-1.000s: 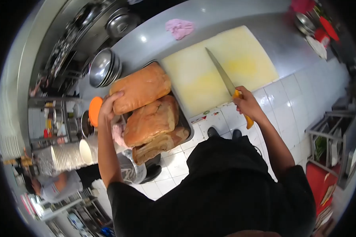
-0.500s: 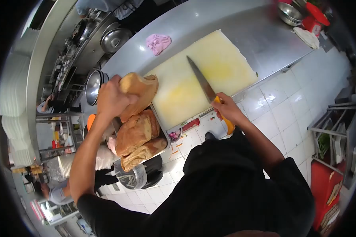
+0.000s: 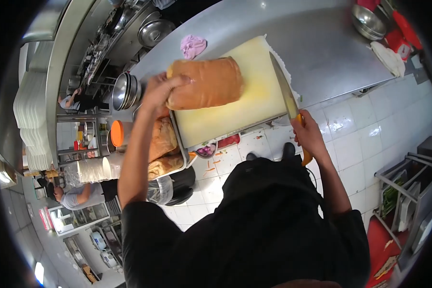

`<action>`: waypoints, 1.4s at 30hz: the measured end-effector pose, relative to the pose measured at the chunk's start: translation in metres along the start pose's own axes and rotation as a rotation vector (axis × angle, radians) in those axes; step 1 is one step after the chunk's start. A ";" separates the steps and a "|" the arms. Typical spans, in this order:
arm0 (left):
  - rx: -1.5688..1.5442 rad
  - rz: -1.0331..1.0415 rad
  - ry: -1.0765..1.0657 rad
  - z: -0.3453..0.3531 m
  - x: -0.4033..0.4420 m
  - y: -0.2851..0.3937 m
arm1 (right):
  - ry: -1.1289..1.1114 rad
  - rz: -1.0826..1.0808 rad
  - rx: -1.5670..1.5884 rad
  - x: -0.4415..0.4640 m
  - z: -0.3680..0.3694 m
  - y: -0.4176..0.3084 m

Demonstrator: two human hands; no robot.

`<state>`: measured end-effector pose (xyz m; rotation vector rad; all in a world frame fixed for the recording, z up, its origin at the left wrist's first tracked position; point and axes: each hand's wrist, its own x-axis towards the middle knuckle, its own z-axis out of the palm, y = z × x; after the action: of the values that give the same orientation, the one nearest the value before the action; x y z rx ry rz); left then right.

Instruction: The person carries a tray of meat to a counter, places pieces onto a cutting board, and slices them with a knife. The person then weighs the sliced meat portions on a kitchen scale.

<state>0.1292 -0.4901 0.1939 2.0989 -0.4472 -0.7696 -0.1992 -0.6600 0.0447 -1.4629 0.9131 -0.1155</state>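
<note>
My left hand [image 3: 161,92] is closed on the left end of a thick brown slab of pork belly [image 3: 209,84], thumb on top. The slab is over the left part of a yellow-stained white cutting board [image 3: 216,126]; whether it touches the board I cannot tell. In my right hand [image 3: 308,134] is the yellow handle of a long knife [image 3: 285,89]. Its blade points away from me along the board's right end. More brown slabs [image 3: 163,141] lie in a metal tray [image 3: 181,150] left of the board, partly hidden by my left forearm.
A pink cloth [image 3: 193,46] lies behind the board on the steel counter [image 3: 317,53]. Metal bowls [image 3: 121,91] stand at left, near an orange-lidded container [image 3: 117,133]. A small bowl of purple pieces [image 3: 206,150] sits by the board's near edge. Another person [image 3: 84,196] is at far left.
My left hand has carried the pork belly slab from above the tray rightward over the board. My right hand has moved the knife right, from the board's middle to its right end.
</note>
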 end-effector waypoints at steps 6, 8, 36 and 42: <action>-0.602 -0.274 -0.156 0.022 0.038 -0.097 | 0.040 -0.148 -0.396 -0.005 -0.014 0.006; -0.600 -0.273 -0.151 0.022 0.042 -0.112 | 0.038 -0.139 -0.446 -0.009 -0.013 -0.005; 0.493 0.943 0.399 0.190 0.077 -0.069 | 0.157 -0.161 -0.824 -0.028 0.030 -0.080; 0.513 0.929 0.405 0.188 0.075 -0.066 | 0.097 -0.097 -0.906 -0.014 0.026 -0.086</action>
<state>0.0636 -0.6036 0.0258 2.0708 -1.3489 0.3387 -0.1542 -0.6453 0.1223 -2.3539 1.0266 0.1870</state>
